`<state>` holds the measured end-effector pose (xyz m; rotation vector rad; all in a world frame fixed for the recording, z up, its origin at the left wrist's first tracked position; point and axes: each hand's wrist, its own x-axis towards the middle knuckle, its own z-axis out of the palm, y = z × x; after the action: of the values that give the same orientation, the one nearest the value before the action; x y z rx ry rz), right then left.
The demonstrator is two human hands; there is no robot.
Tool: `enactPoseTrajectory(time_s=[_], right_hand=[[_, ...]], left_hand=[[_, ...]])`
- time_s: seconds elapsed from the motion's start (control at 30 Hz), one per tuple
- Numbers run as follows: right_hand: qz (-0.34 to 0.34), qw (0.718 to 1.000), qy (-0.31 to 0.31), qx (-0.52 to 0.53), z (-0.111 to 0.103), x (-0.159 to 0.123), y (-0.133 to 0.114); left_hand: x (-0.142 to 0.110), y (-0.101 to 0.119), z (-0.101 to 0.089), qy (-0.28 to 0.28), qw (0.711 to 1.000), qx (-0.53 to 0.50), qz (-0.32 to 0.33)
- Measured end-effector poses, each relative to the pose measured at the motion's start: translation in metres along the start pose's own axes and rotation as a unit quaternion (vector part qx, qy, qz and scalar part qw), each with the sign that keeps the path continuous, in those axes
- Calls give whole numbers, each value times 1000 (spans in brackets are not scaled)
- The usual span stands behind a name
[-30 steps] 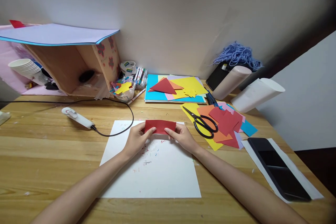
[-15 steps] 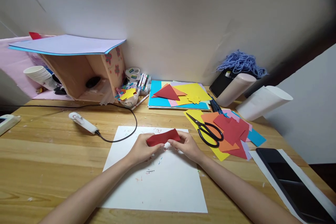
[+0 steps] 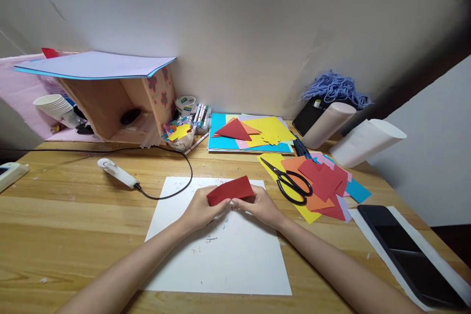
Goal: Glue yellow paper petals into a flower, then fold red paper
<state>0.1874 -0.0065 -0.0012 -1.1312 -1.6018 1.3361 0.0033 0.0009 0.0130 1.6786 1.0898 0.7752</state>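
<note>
Head view, held red paper (image 3: 231,190), scissors (image 3: 281,173), cable (image 3: 192,172) nearby

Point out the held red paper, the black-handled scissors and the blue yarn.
Red paper (image 3: 230,191): head view, middle of its upward face.
Scissors (image 3: 281,175): head view, around the pivot.
Blue yarn (image 3: 336,89): head view, middle of the tangled strands.

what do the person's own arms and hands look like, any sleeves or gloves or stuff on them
The left hand and right hand wear no gloves. The left arm and right arm show no sleeves, watch, bracelet, cables or markings as far as the frame's lower edge. No ring shows, though some fingers are hidden.
</note>
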Motion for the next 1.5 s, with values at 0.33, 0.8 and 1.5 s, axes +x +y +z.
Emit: enactPoseTrajectory(time_s=[0.33, 0.8, 1.5], right_hand=[[-36, 996, 11, -80, 2, -1, 1], [-15, 998, 59, -29, -2, 4, 12], [-15, 999, 42, 28, 1, 3, 7]], left_hand=[[-1, 4, 2, 0, 999, 36, 36], [0, -2, 0, 7, 1000, -2, 11], [0, -2, 0, 11, 1000, 18, 7]])
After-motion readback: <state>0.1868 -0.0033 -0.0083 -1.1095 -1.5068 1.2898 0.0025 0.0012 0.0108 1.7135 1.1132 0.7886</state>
